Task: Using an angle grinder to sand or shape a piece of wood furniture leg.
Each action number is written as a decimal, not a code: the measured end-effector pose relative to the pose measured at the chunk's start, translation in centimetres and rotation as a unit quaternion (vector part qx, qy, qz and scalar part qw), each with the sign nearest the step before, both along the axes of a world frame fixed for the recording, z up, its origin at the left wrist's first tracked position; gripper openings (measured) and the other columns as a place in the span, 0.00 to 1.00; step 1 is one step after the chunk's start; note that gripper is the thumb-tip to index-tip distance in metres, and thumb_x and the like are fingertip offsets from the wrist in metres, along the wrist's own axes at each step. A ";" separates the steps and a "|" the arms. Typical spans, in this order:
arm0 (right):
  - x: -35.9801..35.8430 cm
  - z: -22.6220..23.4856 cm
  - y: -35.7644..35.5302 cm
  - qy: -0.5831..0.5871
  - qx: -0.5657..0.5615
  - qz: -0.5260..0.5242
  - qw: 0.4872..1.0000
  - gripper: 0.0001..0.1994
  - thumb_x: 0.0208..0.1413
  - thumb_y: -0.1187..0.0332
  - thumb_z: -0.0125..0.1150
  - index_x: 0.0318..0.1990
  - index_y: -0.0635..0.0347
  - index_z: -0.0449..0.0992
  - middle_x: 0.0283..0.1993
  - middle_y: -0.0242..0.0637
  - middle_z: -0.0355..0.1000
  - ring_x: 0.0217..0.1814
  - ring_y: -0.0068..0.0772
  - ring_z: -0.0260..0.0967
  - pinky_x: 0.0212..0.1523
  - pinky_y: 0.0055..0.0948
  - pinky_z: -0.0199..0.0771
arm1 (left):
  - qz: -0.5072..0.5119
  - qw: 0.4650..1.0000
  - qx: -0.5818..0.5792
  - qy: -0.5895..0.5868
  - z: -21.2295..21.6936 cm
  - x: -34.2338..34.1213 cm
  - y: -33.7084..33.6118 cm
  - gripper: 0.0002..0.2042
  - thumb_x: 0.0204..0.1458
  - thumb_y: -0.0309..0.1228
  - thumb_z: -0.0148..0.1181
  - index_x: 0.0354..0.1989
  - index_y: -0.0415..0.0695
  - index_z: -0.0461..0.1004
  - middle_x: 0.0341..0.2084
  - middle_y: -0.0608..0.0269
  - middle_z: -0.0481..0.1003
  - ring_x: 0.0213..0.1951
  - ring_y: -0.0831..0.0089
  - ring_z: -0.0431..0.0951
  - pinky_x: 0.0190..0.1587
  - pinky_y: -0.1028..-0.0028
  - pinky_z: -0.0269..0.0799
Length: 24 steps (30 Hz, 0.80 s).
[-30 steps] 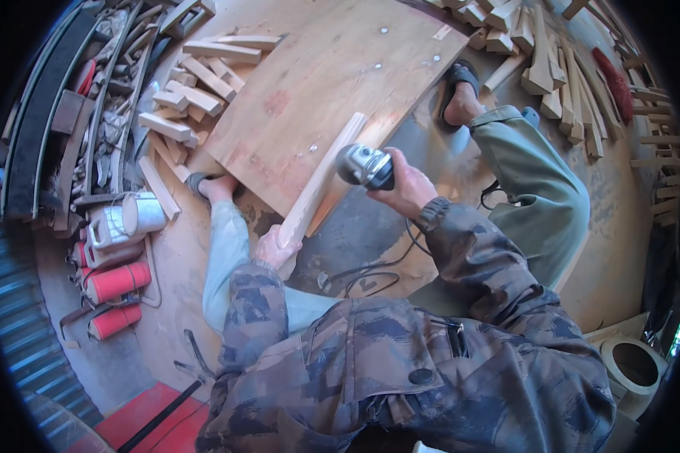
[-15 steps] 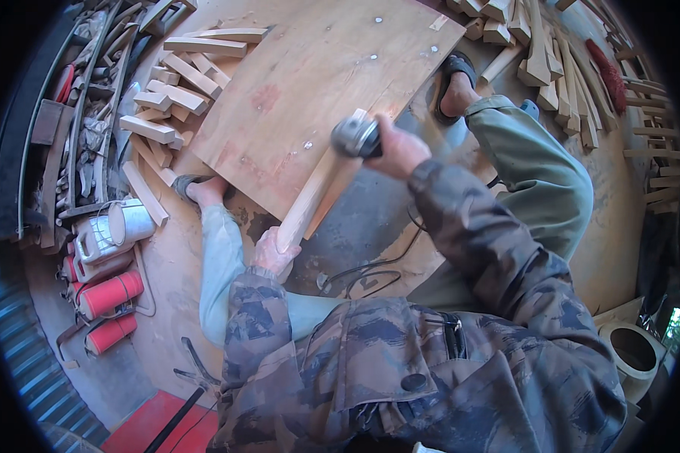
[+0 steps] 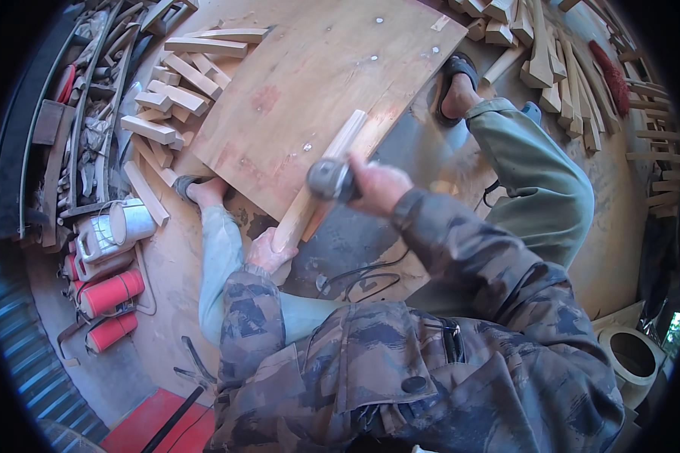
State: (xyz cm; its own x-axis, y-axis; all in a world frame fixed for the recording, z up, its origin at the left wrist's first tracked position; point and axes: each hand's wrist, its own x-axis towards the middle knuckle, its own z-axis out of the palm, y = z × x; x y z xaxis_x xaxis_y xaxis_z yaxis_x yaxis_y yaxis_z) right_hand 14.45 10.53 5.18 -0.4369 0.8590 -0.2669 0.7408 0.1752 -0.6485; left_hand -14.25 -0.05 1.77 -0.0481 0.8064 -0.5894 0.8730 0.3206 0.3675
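Note:
My left hand [image 3: 270, 252] is closed round the near end of a long, pale wooden piece [image 3: 344, 134]. That piece slants away from me across a low plywood board [image 3: 279, 113], close to the board's right edge. In my right hand [image 3: 380, 186] is a rounded, grey handheld power tool [image 3: 331, 180], probably a sander or grinder. The tool lies over the middle of the wooden piece and hides part of it. Blur on the tool and fingers keeps its working face from showing. A black cord [image 3: 370, 275] loops on the floor below.
Loose wooden blocks [image 3: 175, 98] lie in a heap left of the board. Longer shaped pieces [image 3: 540, 68] are stacked at the far right. Red cylinders [image 3: 112, 293] and a silver can [image 3: 130, 222] stand at left. My sandalled feet flank the board.
My right hand has drawn the power tool toward me and to the left along the wooden piece, baring its far end. The left hand has shifted only slightly.

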 end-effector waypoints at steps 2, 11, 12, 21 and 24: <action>2.1 -0.7 3.4 -0.027 0.033 -0.055 0.998 0.30 0.38 0.61 0.70 0.48 0.59 0.60 0.36 0.52 0.74 0.43 0.53 0.74 0.39 0.45 0.74 | -0.001 1.000 0.008 -0.001 -0.1 -0.6 -0.2 0.30 0.35 0.47 0.69 0.45 0.42 0.71 0.38 0.47 0.76 0.45 0.52 0.75 0.48 0.60 0.68; 8.5 -2.1 7.7 0.058 0.004 -0.254 0.965 0.41 0.38 0.52 0.71 0.54 0.70 0.59 0.44 0.54 0.71 0.49 0.46 0.72 0.51 0.33 0.69 | 0.232 0.846 -0.159 -0.452 -2.7 0.9 -1.4 0.21 0.50 0.34 0.65 0.48 0.36 0.69 0.37 0.59 0.76 0.40 0.70 0.77 0.44 0.70 0.73; 8.9 -2.3 7.4 0.084 0.006 -0.282 0.956 0.41 0.38 0.51 0.71 0.54 0.71 0.59 0.45 0.52 0.71 0.50 0.44 0.71 0.52 0.32 0.68 | 0.289 0.786 -0.186 -0.515 -2.5 2.2 -1.7 0.20 0.51 0.33 0.63 0.50 0.36 0.67 0.38 0.56 0.75 0.42 0.65 0.77 0.45 0.66 0.75; 7.7 1.2 5.8 0.178 0.022 -0.260 0.949 0.41 0.37 0.51 0.71 0.55 0.70 0.60 0.51 0.53 0.69 0.55 0.46 0.68 0.55 0.34 0.66 | 0.397 0.581 -0.150 -0.694 -3.8 8.6 -2.7 0.25 0.51 0.34 0.57 0.54 0.31 0.64 0.45 0.47 0.74 0.48 0.57 0.75 0.55 0.57 0.69; 7.7 1.1 5.8 0.177 0.026 -0.268 0.947 0.41 0.37 0.52 0.71 0.55 0.70 0.60 0.51 0.52 0.67 0.56 0.46 0.68 0.55 0.34 0.66 | 0.402 0.591 -0.118 -0.690 -3.2 9.0 -2.9 0.24 0.50 0.33 0.58 0.53 0.31 0.66 0.47 0.46 0.73 0.49 0.60 0.75 0.55 0.60 0.70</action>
